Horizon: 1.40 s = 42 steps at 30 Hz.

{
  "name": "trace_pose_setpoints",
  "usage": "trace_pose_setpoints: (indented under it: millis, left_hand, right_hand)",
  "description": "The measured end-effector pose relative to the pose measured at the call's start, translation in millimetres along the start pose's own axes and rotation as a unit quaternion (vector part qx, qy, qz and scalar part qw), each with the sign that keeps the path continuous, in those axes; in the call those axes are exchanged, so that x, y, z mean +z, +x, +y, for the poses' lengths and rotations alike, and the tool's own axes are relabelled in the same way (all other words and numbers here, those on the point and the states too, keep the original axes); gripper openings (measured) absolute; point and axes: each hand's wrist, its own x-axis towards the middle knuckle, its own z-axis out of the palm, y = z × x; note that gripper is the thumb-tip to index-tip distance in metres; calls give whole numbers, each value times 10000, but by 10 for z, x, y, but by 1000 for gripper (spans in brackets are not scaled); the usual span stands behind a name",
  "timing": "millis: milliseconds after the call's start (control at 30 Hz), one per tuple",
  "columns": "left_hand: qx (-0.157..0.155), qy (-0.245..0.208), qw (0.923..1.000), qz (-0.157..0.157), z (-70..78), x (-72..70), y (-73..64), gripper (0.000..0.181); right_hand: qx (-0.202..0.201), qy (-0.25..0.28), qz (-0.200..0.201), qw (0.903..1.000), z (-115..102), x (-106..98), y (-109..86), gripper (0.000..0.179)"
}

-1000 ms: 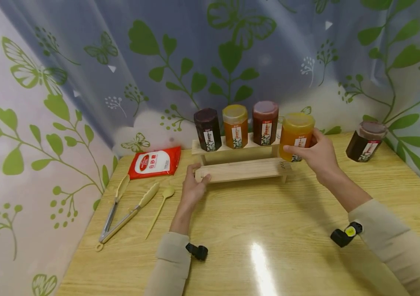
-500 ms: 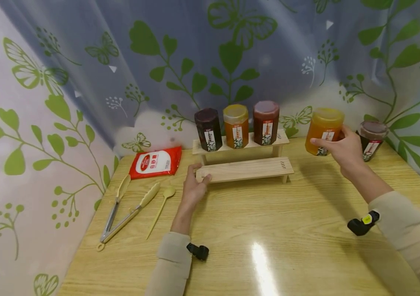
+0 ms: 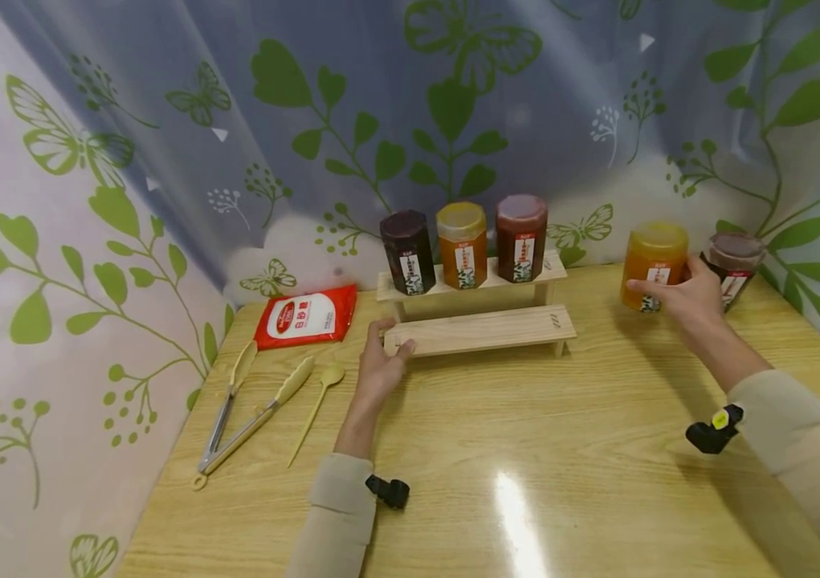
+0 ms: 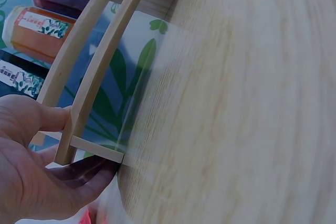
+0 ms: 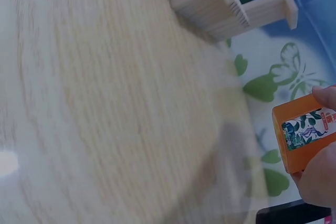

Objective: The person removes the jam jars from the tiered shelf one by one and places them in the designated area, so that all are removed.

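My right hand (image 3: 695,299) grips an orange jar (image 3: 650,269) with a yellow lid, thumb across its front by the label. The jar is upright at the back right of the table, just left of a dark jar (image 3: 736,261) that the hand partly covers. In the right wrist view the orange jar (image 5: 296,129) shows at the right edge. My left hand (image 3: 379,365) pinches the left end of the lower step of a two-tier wooden rack (image 3: 489,331). On its upper step stand a dark purple jar (image 3: 407,253), an orange jar (image 3: 463,245) and a red jar (image 3: 521,239).
A red and white packet (image 3: 306,315) lies left of the rack. Tongs (image 3: 246,429) with yellow tips and a thin yellow spoon (image 3: 317,409) lie in front of it on the wooden table (image 3: 496,433). A patterned curtain (image 3: 352,104) hangs behind.
My right hand has carried the orange jar away from the rack's right end, over to the right beside the dark jar, dipping lower at the last. The left hand keeps its hold on the rack.
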Motion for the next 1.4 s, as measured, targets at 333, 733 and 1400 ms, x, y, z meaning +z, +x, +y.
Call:
trace_pose_setpoints:
  millis: [333,733,1400]
  left_hand:
    - [-33,-15,10000,-34,20,-5,-21,51]
    - [-42,-7,10000,-62,13,3,-19,51]
    - [-60,-4,10000,-16,11,-9,-11,51]
  right_hand:
    - [292,94,66,9995,203,46,97,98]
    - [345,-22,72,9994,343,79,172,94]
    - [55,-154,-531,9985,353,-36,313,97]
